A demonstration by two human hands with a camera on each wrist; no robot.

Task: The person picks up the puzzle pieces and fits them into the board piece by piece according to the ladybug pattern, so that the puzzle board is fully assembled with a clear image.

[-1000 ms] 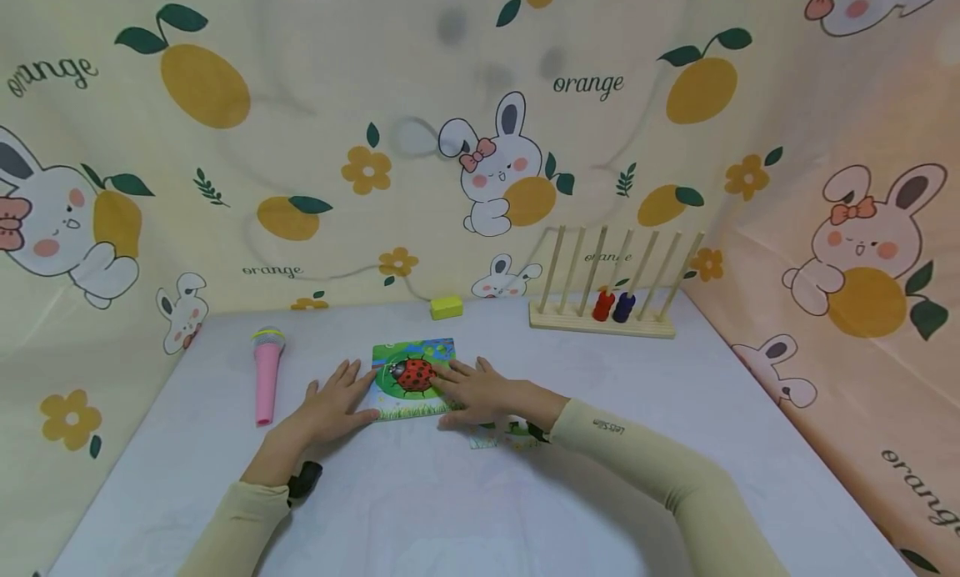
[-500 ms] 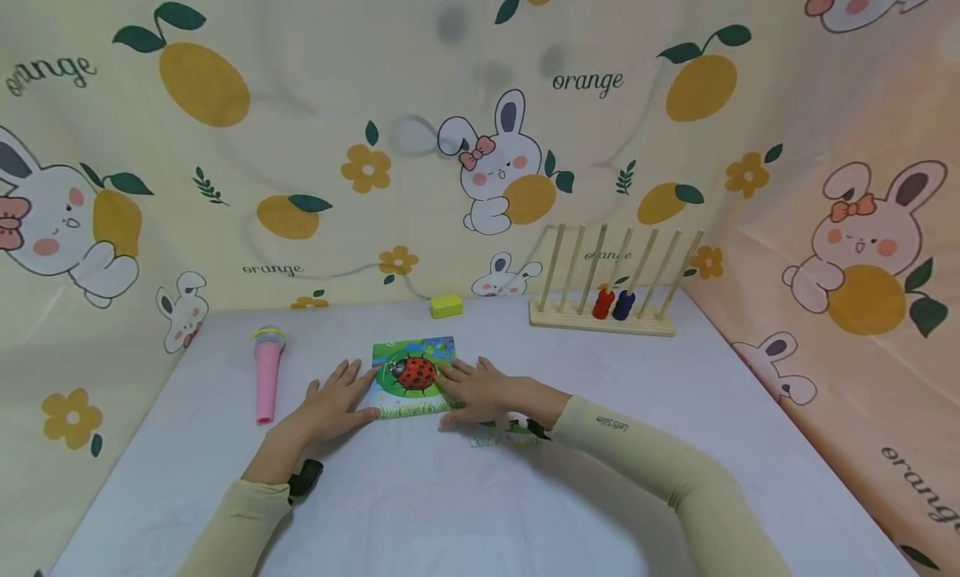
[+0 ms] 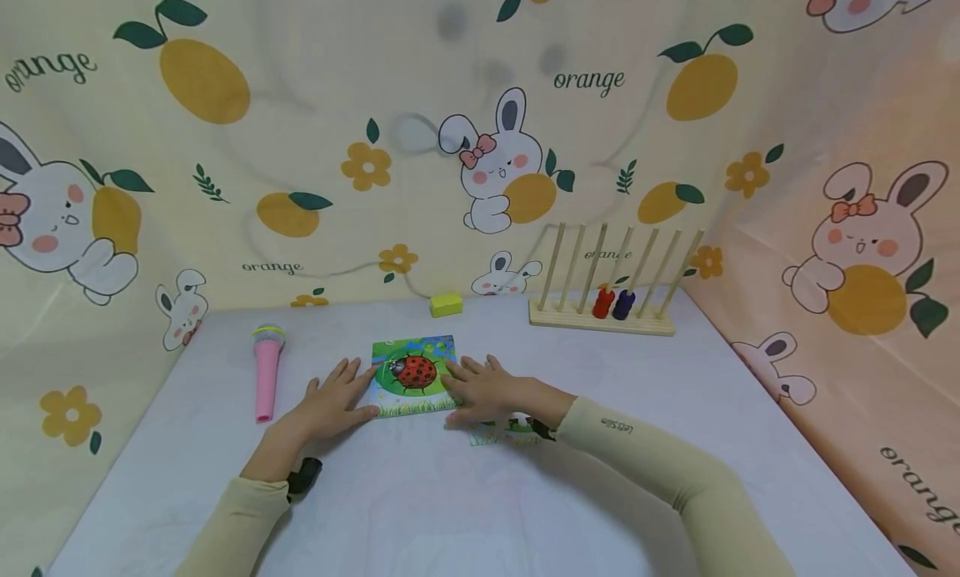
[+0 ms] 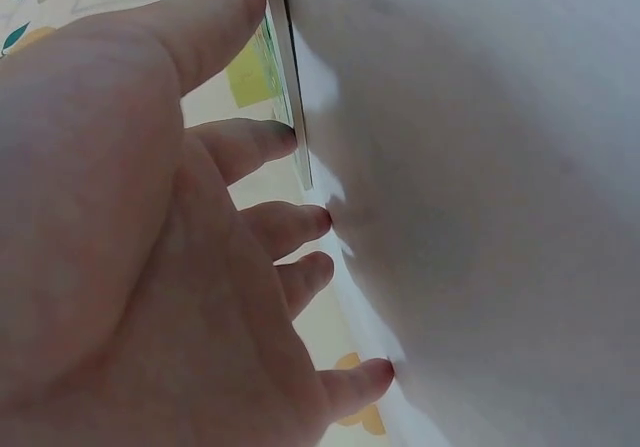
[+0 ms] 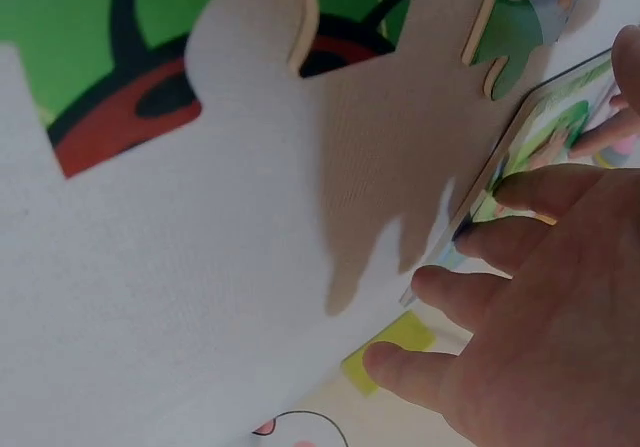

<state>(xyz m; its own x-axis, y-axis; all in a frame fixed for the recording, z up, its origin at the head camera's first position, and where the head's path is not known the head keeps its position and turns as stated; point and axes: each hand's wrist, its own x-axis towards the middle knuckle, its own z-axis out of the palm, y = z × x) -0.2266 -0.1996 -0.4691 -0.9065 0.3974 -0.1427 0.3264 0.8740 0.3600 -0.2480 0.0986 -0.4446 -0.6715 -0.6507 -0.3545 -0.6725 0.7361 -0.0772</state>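
Note:
A flat square board with a ladybug picture (image 3: 414, 373) lies on the white table between both hands. My left hand (image 3: 330, 402) lies spread at the board's left edge, and in the left wrist view its thumb and index finger (image 4: 262, 145) touch the thin side of the board (image 4: 284, 57). My right hand (image 3: 487, 391) is spread at the right edge, fingertips over the border of the picture. Loose jigsaw pieces (image 3: 519, 425) lie under and beside the right wrist. The right wrist view shows a green-and-red piece (image 5: 90, 117) and a smaller green piece (image 5: 510, 42).
A pink toy microphone (image 3: 266, 377) lies at the left. Behind the board sits a yellow block (image 3: 446, 307). At the back right stands a wooden peg rack (image 3: 600, 320) with a red figure (image 3: 603, 304) and a purple figure (image 3: 623, 305) on it. Printed cloth walls enclose the table.
My right hand has slid slightly to the right, uncovering more of the ladybug picture. The left hand and the board stay nearly in place.

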